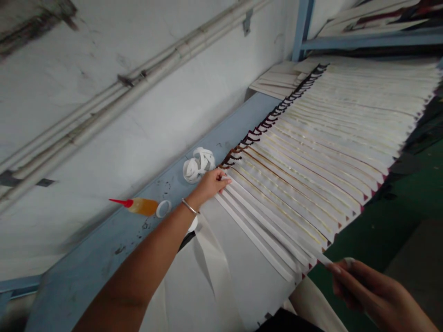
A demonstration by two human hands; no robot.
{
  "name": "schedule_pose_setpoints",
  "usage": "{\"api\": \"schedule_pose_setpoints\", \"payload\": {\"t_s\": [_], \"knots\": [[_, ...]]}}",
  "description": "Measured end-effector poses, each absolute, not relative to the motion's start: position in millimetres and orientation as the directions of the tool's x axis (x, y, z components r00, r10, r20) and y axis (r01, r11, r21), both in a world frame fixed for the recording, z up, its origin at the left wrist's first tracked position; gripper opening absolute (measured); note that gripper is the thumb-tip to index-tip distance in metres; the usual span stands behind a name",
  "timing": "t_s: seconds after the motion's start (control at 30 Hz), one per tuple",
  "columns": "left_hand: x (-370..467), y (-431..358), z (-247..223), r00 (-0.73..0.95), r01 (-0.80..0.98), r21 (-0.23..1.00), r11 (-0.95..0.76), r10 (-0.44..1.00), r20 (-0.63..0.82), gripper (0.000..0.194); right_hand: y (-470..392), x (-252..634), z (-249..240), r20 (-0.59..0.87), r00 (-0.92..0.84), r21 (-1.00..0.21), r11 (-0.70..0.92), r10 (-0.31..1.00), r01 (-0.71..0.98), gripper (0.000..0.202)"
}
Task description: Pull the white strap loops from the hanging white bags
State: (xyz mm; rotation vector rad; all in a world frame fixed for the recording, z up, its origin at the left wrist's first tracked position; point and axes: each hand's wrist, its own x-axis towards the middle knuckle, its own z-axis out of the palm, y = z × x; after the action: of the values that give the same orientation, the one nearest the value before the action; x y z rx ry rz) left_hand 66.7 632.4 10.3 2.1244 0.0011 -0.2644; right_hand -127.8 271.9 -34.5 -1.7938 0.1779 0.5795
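No readable text or labels.

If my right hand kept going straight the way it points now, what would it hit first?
Your right hand, gripping a white strip, points at the near edge of the overlapping white sheets. It would probably meet that first, though its height above them is unclear.

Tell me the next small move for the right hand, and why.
I'd ease the right hand down, keeping the white strip straight. It pinches the strip just past the lower edge of the layered sheets, while the left hand is at their upper edge, so lowering would probably help it lie flat.
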Motion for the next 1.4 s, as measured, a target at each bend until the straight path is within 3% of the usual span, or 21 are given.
{"api": "schedule_pose_setpoints", "payload": {"t_s": [0.1, 0.4, 0.67, 1.17, 1.3, 1.4], "knots": [[80, 626, 3, 0.991, 0.099, 0.813, -0.574, -0.019, -0.134, 0.020, 274, -126, -43, -0.464, 0.874, -0.865, -0.285, 0.140, -0.414, 0.061], [96, 626, -23, 0.993, -0.092, 0.756, -0.648, -0.002, 0.119, 0.016, 278, -123, -54, -0.421, 0.907, -0.871, -0.272, -0.016, -0.409, 0.049], [95, 622, -24, 0.986, -0.085, 0.639, -0.765, 0.028, 0.165, 0.020, 297, -118, -44, -0.381, 0.901, -0.882, -0.210, -0.207, -0.421, 0.042], [99, 618, -30, 0.983, -0.081, 0.526, -0.847, 0.020, 0.184, 0.018, 297, -111, -64, -0.385, 0.893, -0.872, -0.227, -0.233, -0.435, 0.045], [96, 612, -26, 0.986, -0.086, 0.343, -0.935, -0.030, 0.165, 0.017, 299, -109, -69, -0.296, 0.924, -0.846, -0.382, -0.242, -0.372, 0.043], [94, 604, -16, 0.991, -0.074, 0.116, -0.990, -0.060, 0.121, 0.016, 299, -111, -69, -0.244, 0.939, -0.698, -0.629, -0.242, -0.343, 0.043]]}}
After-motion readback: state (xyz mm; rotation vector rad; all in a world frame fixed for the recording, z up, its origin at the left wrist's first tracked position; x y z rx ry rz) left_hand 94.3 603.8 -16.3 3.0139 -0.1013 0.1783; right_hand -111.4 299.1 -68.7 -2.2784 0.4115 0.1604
